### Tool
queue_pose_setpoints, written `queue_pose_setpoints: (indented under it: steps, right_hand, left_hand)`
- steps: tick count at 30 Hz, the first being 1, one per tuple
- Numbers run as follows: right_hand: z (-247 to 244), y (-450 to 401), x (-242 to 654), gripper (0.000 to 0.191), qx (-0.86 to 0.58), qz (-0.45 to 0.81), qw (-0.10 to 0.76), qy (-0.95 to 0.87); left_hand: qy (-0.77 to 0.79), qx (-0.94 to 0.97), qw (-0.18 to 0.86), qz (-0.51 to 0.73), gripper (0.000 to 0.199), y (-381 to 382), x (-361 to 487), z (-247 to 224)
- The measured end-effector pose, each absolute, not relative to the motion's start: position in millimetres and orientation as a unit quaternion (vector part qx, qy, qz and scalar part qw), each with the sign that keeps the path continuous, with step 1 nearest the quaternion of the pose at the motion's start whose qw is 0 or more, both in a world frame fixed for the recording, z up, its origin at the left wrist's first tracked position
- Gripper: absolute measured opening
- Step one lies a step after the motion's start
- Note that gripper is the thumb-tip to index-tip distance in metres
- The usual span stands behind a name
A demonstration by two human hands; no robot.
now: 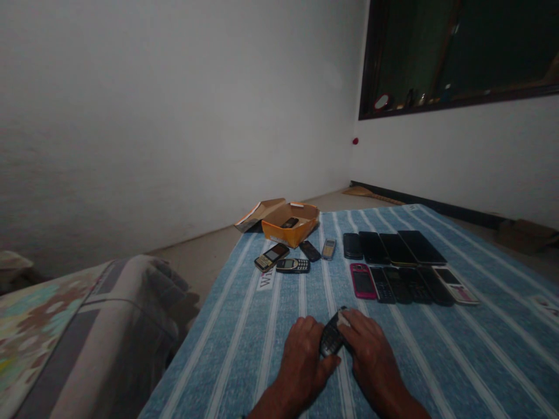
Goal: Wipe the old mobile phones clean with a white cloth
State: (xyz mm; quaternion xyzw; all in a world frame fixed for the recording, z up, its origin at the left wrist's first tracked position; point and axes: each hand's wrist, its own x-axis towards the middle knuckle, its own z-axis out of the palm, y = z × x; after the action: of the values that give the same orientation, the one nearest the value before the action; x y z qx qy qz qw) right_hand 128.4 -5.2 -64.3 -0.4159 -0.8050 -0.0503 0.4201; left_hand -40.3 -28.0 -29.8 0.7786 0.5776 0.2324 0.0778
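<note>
A dark keypad mobile phone is tilted between my hands, low over the striped cloth. My left hand grips its left side and lower end, with the thumb along the bottom. My right hand is closed over the phone's upper right part. Under its fingertips is a small pale piece, like a cloth or tissue, pressed against the phone. The fingers hide much of the phone's upper half.
Beyond my hands stands an open orange box with a phone inside. Several loose phones, including a navy keypad phone, lie before it. At right, phones lie in two rows, one a pink phone. A fabric-covered seat is at left.
</note>
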Motion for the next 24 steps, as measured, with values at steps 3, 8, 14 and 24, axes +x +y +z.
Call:
queue_pose_setpoints:
  steps: [3, 8, 14, 24]
  right_hand:
    - [-68, -6, 128, 0.05, -0.421, -0.051, 0.421, -0.802]
    - [-73, -7, 123, 0.055, -0.398, -0.069, 0.46, -0.791]
    - [-66, -12, 115, 0.042, -0.36, -0.083, 0.481, -0.796]
    - [-55, -15, 113, 0.031, -0.338, -0.091, 0.468, -0.811]
  left_hand:
    - [0.576, 0.778, 0.071, 0.239, 0.03, -28, -40, -33]
    - [0.576, 0.778, 0.07, 0.242, 0.029, -30, -40, -32]
    - [0.559, 0.788, 0.037, 0.256, 0.028, -30, -41, -34]
    - [0.536, 0.797, 0.004, 0.28, 0.024, -29, -41, -33]
